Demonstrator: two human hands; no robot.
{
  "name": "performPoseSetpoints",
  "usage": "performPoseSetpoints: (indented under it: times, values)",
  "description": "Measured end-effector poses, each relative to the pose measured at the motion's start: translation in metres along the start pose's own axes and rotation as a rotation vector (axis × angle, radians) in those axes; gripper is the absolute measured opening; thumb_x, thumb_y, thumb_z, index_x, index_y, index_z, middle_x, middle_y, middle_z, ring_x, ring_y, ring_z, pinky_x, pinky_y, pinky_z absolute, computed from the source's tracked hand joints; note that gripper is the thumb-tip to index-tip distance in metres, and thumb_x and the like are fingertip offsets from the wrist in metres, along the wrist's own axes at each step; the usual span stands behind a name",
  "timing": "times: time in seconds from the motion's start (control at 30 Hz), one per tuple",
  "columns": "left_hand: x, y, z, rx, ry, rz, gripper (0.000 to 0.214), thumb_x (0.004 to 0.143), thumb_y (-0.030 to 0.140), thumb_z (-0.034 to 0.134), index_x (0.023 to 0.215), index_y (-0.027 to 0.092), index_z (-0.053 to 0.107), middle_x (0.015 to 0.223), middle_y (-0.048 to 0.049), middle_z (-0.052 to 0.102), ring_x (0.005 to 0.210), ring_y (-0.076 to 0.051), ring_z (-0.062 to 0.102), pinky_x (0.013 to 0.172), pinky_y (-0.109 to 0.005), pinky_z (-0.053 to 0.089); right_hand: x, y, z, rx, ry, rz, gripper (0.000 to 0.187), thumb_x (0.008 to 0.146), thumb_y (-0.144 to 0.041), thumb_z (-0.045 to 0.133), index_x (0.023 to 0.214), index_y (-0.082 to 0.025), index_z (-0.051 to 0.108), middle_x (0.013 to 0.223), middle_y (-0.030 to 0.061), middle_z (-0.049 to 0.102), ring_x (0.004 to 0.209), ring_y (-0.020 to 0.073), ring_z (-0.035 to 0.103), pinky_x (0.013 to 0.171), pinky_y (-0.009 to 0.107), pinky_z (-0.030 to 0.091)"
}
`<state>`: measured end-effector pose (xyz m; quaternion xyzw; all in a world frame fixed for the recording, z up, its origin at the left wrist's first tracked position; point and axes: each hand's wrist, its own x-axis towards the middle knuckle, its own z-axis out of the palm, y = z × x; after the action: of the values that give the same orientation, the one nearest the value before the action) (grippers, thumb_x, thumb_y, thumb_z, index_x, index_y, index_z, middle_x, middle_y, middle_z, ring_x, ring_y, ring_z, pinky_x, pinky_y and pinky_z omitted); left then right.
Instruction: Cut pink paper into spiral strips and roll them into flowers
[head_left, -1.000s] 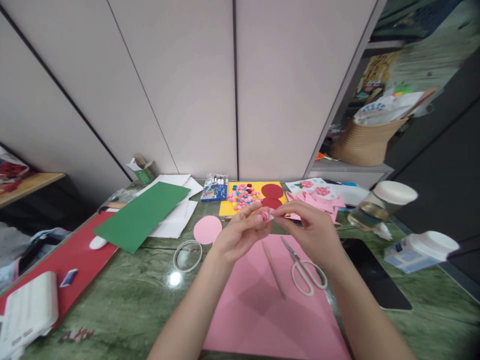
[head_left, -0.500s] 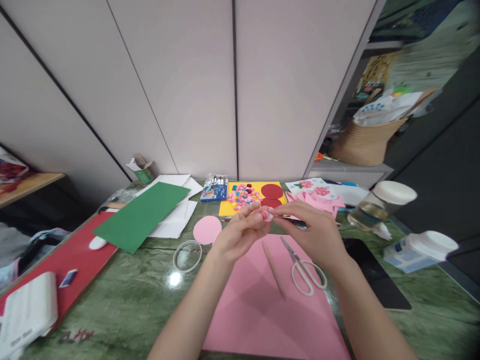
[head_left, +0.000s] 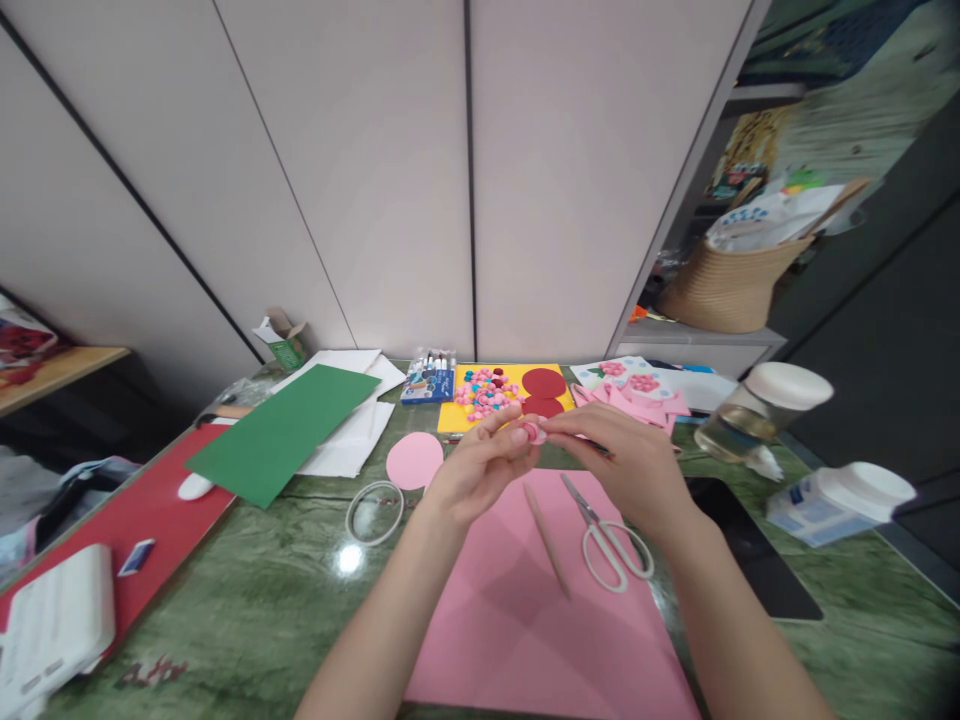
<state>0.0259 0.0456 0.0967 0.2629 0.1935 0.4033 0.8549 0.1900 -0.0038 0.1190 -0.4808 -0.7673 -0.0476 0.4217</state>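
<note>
Over the pink sheet, both hands meet on a small pink roll, which looks like coiled paper. My left hand pinches it from the left, its thumb and fingertips closed around the coil. From the right, the thumb and index finger of my right hand grip its edge. Below the hands lie a pencil-like wooden stick and white-handled scissors, both on the sheet. A round pink paper disc rests left of my left hand. Finer detail of the roll is hidden by the fingers.
Behind the hands, colourful little balls and red discs lie on yellow paper. A tape ring and green sheet are left. Right stand a tablet, a jar and a white-capped bottle.
My right hand's fingers have drawn slightly closer together at the pink roll. Both hands otherwise stay in place, and the things on the table have not moved.
</note>
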Motion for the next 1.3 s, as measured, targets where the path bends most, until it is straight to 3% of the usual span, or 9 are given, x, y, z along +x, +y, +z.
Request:
performPoseSetpoints:
  times: [0.37, 0.63, 0.97, 1.3]
  values:
    - [0.001, 0.0, 0.0, 0.096, 0.006, 0.034, 0.03, 0.066, 0.005, 0.072, 0.091, 0.015, 0.06, 0.079, -0.0019, 0.069, 0.073, -0.01, 0.064, 0.08, -0.026, 0.044, -0.001, 0.003, 0.001, -0.079, -0.025, -0.047, 0.009, 0.087, -0.015, 0.057, 0.086, -0.019, 0.065, 0.083, 0.0019, 0.072, 0.078, 0.0148, 0.064, 0.073, 0.026, 0.048]
    - [0.003, 0.001, -0.002, 0.017, 0.024, 0.006, 0.028, 0.067, 0.005, 0.071, 0.09, 0.015, 0.059, 0.074, 0.0017, 0.066, 0.063, -0.005, 0.059, 0.08, -0.026, 0.046, -0.005, 0.006, 0.001, -0.17, -0.098, -0.129, 0.015, 0.092, -0.019, 0.049, 0.097, -0.018, 0.063, 0.089, 0.0053, 0.07, 0.083, 0.0186, 0.06, 0.077, 0.033, 0.044]
    - [0.003, 0.0, -0.001, 0.061, 0.014, -0.004, 0.031, 0.067, 0.005, 0.072, 0.093, 0.015, 0.059, 0.079, -0.0008, 0.067, 0.071, -0.008, 0.062, 0.08, -0.026, 0.045, -0.005, 0.001, -0.006, -0.296, -0.07, -0.249, 0.016, 0.091, -0.013, 0.049, 0.094, -0.015, 0.064, 0.083, 0.0071, 0.068, 0.079, 0.0191, 0.058, 0.073, 0.033, 0.042]
    - [0.001, 0.001, 0.0, -0.012, 0.032, -0.029, 0.027, 0.067, 0.005, 0.072, 0.088, 0.016, 0.061, 0.074, 0.0016, 0.066, 0.065, -0.007, 0.06, 0.08, -0.026, 0.045, -0.002, -0.007, -0.004, -0.522, -0.052, -0.365, 0.023, 0.092, -0.009, 0.042, 0.088, -0.017, 0.063, 0.083, 0.0069, 0.07, 0.079, 0.0202, 0.058, 0.072, 0.035, 0.039]
